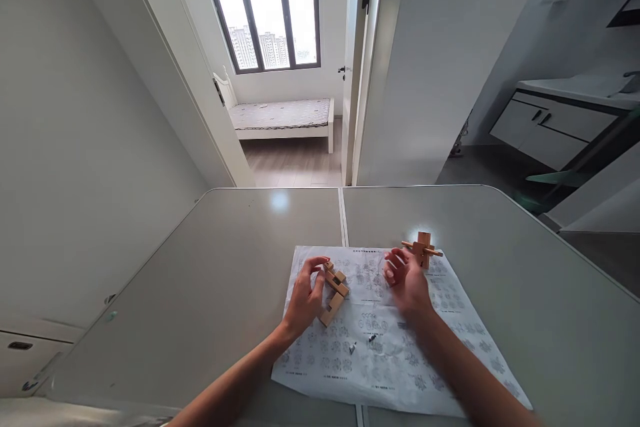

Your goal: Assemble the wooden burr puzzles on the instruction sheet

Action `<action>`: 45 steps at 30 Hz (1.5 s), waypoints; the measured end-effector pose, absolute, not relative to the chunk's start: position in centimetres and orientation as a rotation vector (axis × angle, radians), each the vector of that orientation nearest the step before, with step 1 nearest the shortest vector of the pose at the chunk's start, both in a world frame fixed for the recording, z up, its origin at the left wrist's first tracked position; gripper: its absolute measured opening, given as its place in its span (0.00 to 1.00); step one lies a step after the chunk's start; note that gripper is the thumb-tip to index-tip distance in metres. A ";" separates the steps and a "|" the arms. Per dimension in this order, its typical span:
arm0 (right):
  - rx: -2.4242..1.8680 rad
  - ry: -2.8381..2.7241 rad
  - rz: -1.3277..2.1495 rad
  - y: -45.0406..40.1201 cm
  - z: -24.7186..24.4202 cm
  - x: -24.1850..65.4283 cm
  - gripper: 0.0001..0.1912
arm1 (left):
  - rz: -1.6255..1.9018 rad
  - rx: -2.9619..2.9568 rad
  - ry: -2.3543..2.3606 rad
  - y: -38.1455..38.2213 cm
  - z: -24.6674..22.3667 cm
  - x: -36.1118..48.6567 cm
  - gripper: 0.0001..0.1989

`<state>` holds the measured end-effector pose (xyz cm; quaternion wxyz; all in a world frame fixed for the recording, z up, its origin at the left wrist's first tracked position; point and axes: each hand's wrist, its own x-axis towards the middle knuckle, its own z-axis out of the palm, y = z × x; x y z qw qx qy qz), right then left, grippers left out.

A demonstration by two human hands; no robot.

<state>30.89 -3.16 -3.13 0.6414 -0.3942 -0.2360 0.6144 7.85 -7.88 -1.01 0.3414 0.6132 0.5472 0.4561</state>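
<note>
My left hand (303, 297) is at the left part of a printed paper sheet, its thumb and forefinger bent around the upper end of a notched wooden puzzle block (329, 267). More notched wooden pieces (332, 309) lie just beside and below these fingers, some touching each other. My right hand (407, 278) is over the sheet's right half, fingers loosely curled and apart, with nothing seen in them. Just beyond its fingertips stands a cross-shaped wooden puzzle (424, 250) with a thin bar through it; whether the hand touches it I cannot tell.
The paper sheet (380, 373) bears rows of puzzle diagrams. Two small grey-white objects (353, 348) lie on it, too small to name. The grey table (225, 267) has a white seam down its middle. Beyond its far edge are a doorway and a bed (283, 113).
</note>
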 end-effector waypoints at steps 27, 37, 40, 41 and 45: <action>-0.910 -2.072 0.698 -6.7 -2.8 27.5 0.05 | 1.078 1.804 1.588 -7.4 -1.4 7.5 0.13; -0.959 -1.434 1.328 -6.6 -1.0 27.4 0.21 | 1.034 1.895 1.688 -7.5 -1.8 7.5 0.09; -0.856 -1.252 1.583 -6.4 -0.9 27.5 0.26 | 0.925 2.054 1.705 -7.8 -1.8 7.5 0.06; -0.820 -1.204 1.655 -6.3 -0.9 27.6 0.27 | 0.899 2.088 1.702 -7.8 -1.8 7.5 0.06; -0.705 -1.040 1.875 -6.2 -0.8 27.7 0.27 | 0.872 2.109 1.663 -7.7 -1.8 7.4 0.06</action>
